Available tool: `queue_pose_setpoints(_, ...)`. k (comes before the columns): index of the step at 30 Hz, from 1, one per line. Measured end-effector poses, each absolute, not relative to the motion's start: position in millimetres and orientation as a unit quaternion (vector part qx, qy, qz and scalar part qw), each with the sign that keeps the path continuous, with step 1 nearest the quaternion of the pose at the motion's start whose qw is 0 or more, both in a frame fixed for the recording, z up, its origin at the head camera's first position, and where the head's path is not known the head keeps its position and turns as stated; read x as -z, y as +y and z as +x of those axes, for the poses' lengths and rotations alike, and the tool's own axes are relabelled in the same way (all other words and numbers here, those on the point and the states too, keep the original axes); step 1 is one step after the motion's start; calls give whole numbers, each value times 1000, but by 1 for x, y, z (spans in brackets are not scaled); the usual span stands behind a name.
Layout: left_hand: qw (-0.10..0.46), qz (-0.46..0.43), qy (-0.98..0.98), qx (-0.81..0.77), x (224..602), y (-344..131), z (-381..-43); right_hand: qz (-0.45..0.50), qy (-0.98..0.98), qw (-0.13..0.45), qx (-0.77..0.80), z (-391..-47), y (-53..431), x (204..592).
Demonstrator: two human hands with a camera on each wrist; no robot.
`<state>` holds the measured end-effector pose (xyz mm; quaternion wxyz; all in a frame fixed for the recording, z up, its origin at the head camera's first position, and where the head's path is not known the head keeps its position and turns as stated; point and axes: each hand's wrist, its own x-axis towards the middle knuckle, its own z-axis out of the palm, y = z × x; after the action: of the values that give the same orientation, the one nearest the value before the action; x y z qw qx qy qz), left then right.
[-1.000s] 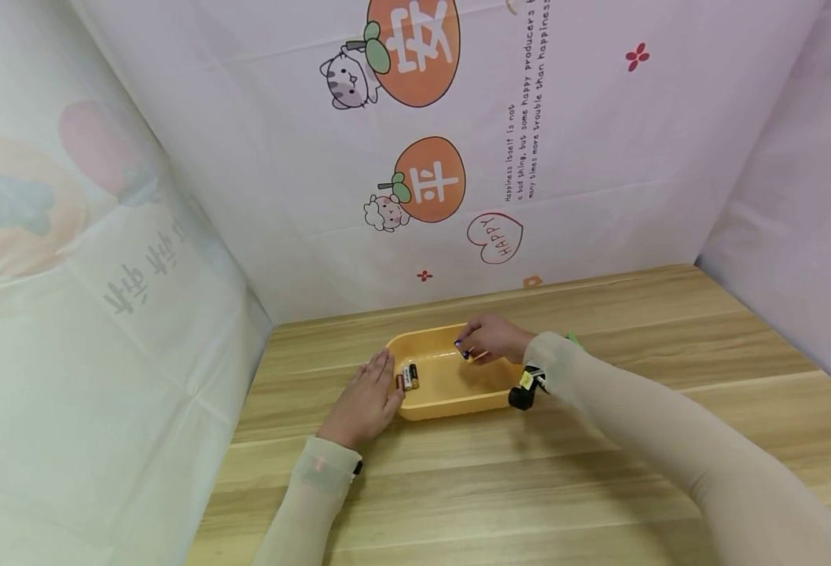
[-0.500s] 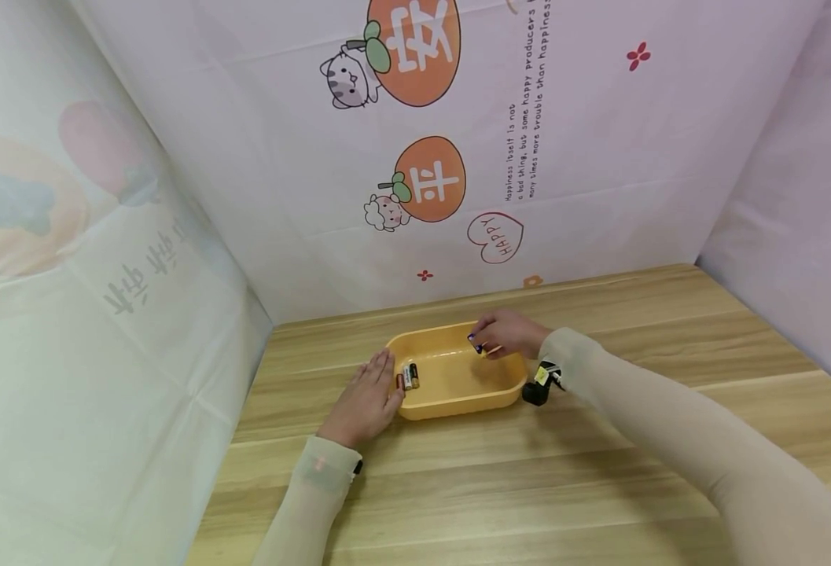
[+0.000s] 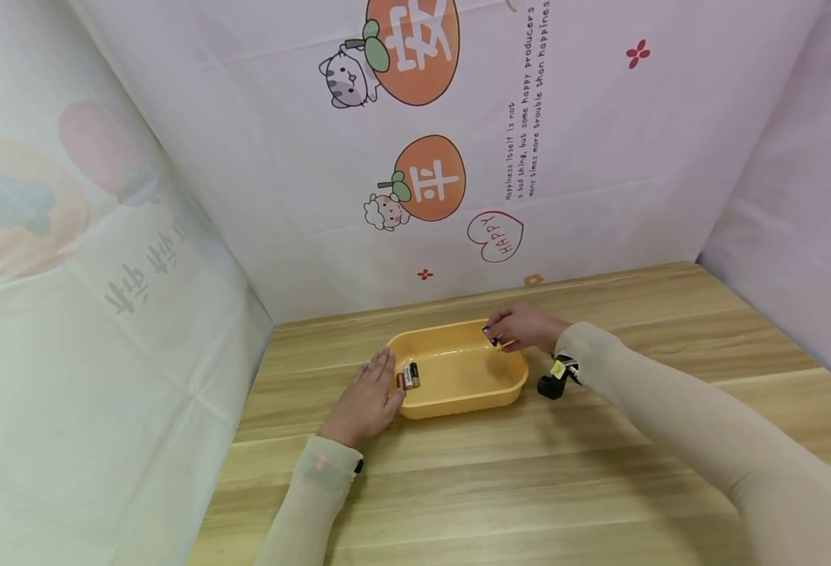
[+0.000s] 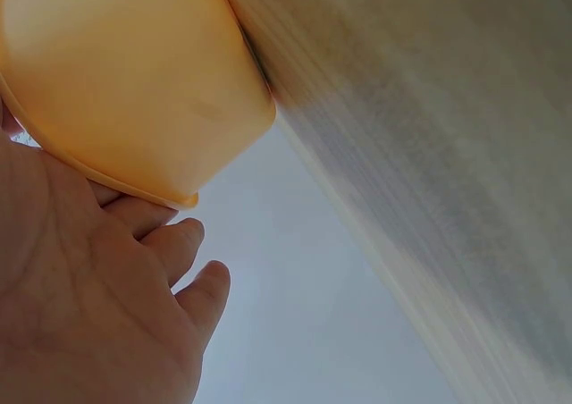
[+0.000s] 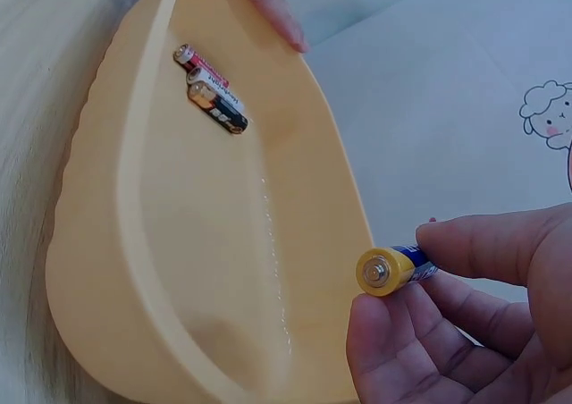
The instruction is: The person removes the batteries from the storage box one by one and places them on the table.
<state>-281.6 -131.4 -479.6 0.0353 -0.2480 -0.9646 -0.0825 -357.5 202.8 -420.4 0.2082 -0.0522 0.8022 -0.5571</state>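
Observation:
A yellow plastic basin (image 3: 457, 406) stands on the wooden table. My left hand (image 3: 364, 401) rests on its left end, fingers laid along the rim and thumb toward the front corner. Inside, beside that hand, three batteries lie side by side: a red battery (image 5: 204, 63), a white battery (image 5: 217, 86) and a black and copper battery (image 5: 220, 111). My right hand (image 3: 528, 325) pinches a blue and yellow battery (image 5: 393, 268) between thumb and fingers, above the basin's right end. In the right wrist view its yellow end with the metal nub faces the camera.
The wooden table (image 3: 486, 487) runs around the basin. A white printed cloth (image 3: 302, 189) hangs close behind it, with more cloth at both sides. A black wrist camera (image 3: 552, 385) sits under the right wrist, just right of the basin.
My right hand has moved to the right and slightly back with the blue and yellow battery, toward the basin's right end. The left hand and the three batteries stay put.

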Motion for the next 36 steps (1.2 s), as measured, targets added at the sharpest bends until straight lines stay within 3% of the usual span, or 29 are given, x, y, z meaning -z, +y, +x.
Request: queue_pose_setpoints(36, 38, -254, -963, 84, 479, -132, -280, -25, 821, 180, 541, -358, 274, 438)
